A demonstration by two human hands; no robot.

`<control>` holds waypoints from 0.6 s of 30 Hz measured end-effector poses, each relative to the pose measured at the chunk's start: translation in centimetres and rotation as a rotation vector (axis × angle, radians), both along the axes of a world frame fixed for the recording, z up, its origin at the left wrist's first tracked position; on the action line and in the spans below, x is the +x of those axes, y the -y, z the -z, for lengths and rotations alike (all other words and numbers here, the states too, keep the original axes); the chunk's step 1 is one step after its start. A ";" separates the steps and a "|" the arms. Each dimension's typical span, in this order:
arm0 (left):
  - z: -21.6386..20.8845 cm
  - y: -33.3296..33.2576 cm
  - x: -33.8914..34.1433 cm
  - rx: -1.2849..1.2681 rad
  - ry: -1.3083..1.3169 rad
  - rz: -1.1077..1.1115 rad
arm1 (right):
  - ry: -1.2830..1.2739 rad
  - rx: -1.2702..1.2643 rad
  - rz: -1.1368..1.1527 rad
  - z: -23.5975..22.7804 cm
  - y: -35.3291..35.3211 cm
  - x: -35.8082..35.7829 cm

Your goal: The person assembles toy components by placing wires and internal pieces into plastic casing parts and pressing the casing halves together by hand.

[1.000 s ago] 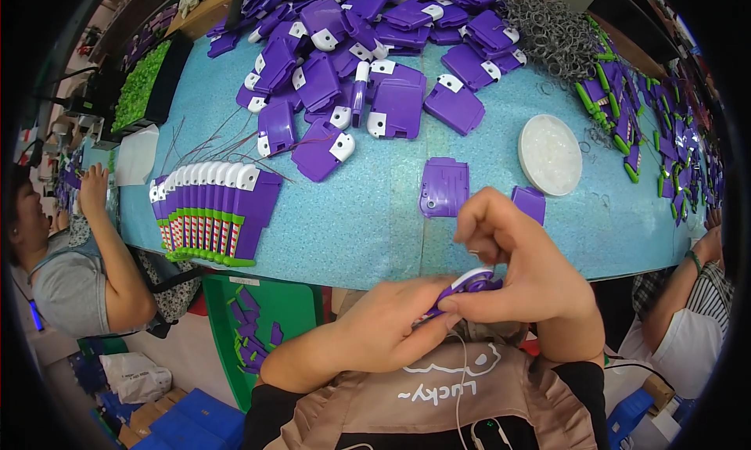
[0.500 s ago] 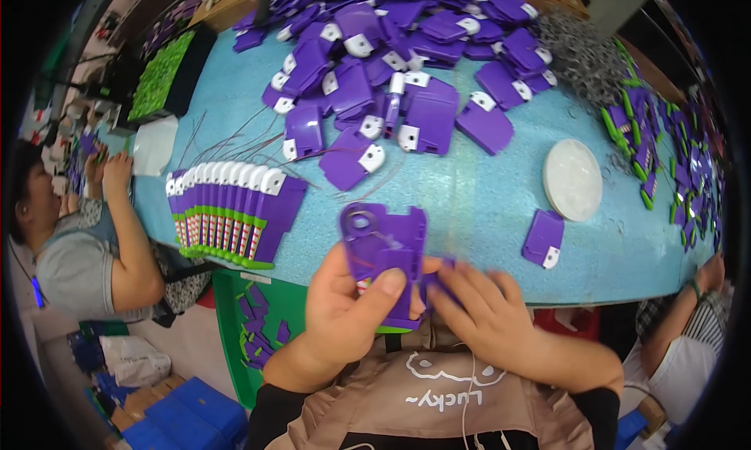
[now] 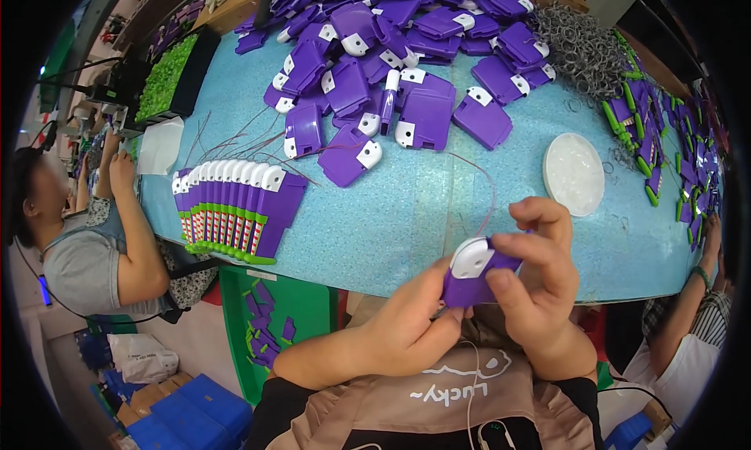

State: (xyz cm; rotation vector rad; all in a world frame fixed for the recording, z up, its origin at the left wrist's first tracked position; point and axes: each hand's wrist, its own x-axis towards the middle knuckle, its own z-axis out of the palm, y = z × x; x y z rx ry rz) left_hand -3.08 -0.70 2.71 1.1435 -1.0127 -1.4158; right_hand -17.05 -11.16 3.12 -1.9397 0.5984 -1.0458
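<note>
Close to my body, both hands hold a purple plastic casing with a rounded white corner piece turned up. My left hand grips its left side and underside. The thumb and fingers of my right hand pinch its right side and hide much of it. A thin reddish wire curves away from its white end onto the blue table. Ahead lies a large heap of purple covers with white corners. To the left, a fanned row of purple, white and green assembled units leans together, wires trailing behind.
A round white dish sits on the right of the blue tabletop. Grey metal rings and purple-green parts lie beyond. A green bin stands below the edge. People work at both sides.
The open purple casing in my left hand now shows a white-cornered outer face, with both hands on it. The single purple cover beside the dish is gone from the table.
</note>
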 end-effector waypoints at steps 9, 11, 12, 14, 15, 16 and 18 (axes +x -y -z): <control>-0.6 0.3 0.1 -0.065 0.264 -0.069 | 0.231 0.154 -0.011 1.6 -1.0 0.7; -0.6 -0.1 0.5 -0.006 0.193 -0.062 | 0.261 0.168 -0.016 1.3 -1.4 1.1; -0.7 -0.2 0.7 -0.007 0.193 -0.060 | 0.346 0.348 -0.041 0.9 -1.6 1.5; -1.0 -0.3 1.0 -0.035 0.235 -0.050 | 0.178 0.417 -0.162 1.1 -0.8 0.3; -0.7 -0.3 0.9 -0.036 0.235 -0.054 | 0.177 0.416 -0.166 1.0 -0.4 -0.1; -0.1 -0.3 0.8 -0.078 0.196 -0.078 | 0.105 0.328 -0.190 0.6 -0.1 -0.3; 0.1 0.1 1.0 -0.118 0.153 -0.098 | 0.030 0.242 -0.208 0.1 0.1 -0.5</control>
